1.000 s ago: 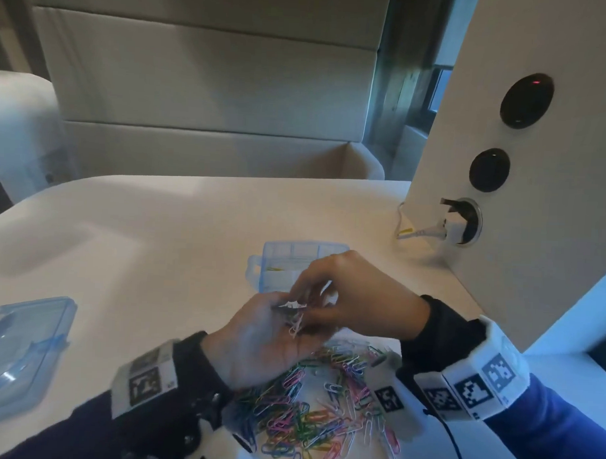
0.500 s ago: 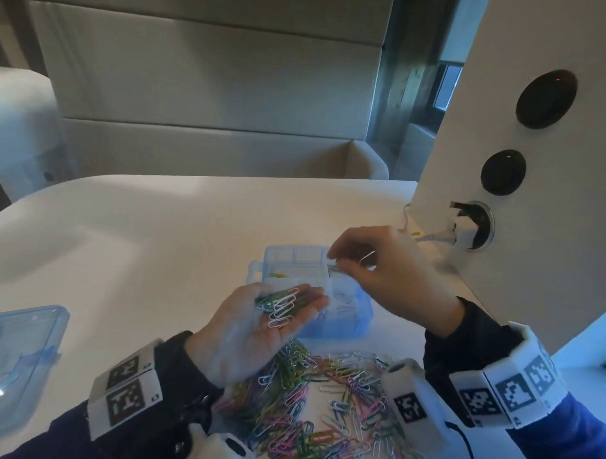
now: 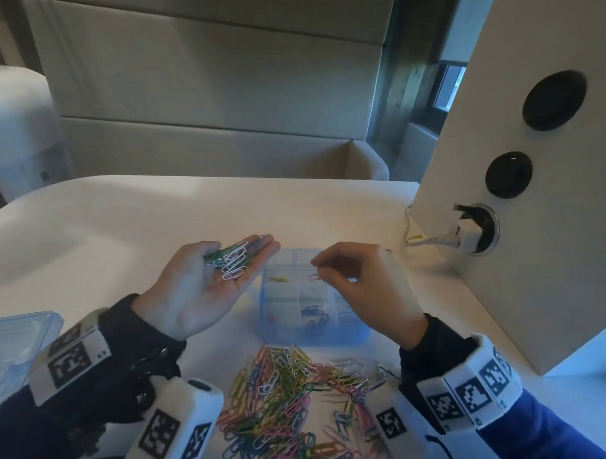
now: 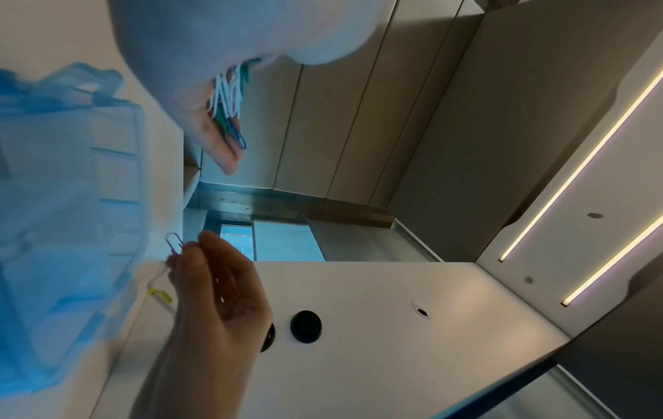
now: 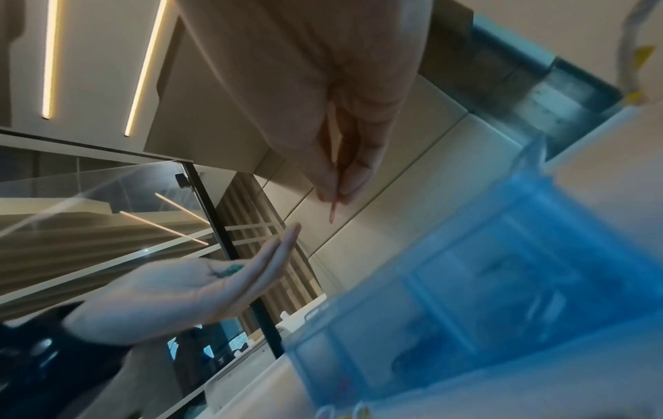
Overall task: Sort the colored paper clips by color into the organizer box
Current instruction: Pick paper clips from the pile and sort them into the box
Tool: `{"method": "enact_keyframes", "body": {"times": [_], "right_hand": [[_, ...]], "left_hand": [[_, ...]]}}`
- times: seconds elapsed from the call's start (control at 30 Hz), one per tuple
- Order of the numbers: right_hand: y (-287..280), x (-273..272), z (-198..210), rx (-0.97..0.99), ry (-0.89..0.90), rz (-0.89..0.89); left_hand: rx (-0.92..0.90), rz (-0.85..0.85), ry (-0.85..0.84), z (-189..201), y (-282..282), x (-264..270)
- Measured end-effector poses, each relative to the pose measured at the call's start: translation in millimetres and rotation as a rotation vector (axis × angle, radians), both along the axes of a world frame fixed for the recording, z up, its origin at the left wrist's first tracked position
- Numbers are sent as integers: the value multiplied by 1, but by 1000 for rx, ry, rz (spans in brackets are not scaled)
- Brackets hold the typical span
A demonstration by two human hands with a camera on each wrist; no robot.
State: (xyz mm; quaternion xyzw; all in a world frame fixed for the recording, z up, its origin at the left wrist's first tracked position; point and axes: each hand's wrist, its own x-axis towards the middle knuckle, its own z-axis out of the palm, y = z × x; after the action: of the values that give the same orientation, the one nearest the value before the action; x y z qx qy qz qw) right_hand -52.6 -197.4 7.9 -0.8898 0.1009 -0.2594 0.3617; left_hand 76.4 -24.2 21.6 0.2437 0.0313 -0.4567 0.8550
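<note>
Left hand (image 4: pixel 201 85) flat, carrying white, green and blue clips (image 4: pixel 228 110). Right hand (image 4: pixel 215 286) pinching a pink clip (image 4: pixel 174 243) above the blue organizer box (image 4: pixel 68 226).

The head view looks down over the bench (image 3: pixel 123 223) toward 12 o'clock. Both wrist views sit close, tilted upward, and share the organizer box (image 3: pixel 346 334) with it.

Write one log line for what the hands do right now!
left hand: palm up, carries clips | right hand: pinches pink clip above organizer box | pile: unsorted
</note>
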Motion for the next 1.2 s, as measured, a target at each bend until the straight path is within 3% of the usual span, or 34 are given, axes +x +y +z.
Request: {"method": "enact_keyframes", "body": {"times": [0.17, 0.37, 0.6, 0.73, 0.97, 1.2], "right_hand": [[13, 8, -5, 18, 162, 153], [9, 5, 4, -124, -59, 20], [15, 7, -1, -307, -10, 241], [18, 7, -3, -307, 26, 284], [21, 7, -4, -264, 62, 377], [19, 8, -5, -283, 89, 396]], "left_hand": [[43, -60, -16, -1, -3, -8], [75, -113, -5, -3, -6, -16], [80, -169, -21, -11, -11, -34], [116, -184, -79, -11, -13, -45], [179, -164, -40, -17, -16, -47], [121, -153, 88, -15, -17, -56]]}}
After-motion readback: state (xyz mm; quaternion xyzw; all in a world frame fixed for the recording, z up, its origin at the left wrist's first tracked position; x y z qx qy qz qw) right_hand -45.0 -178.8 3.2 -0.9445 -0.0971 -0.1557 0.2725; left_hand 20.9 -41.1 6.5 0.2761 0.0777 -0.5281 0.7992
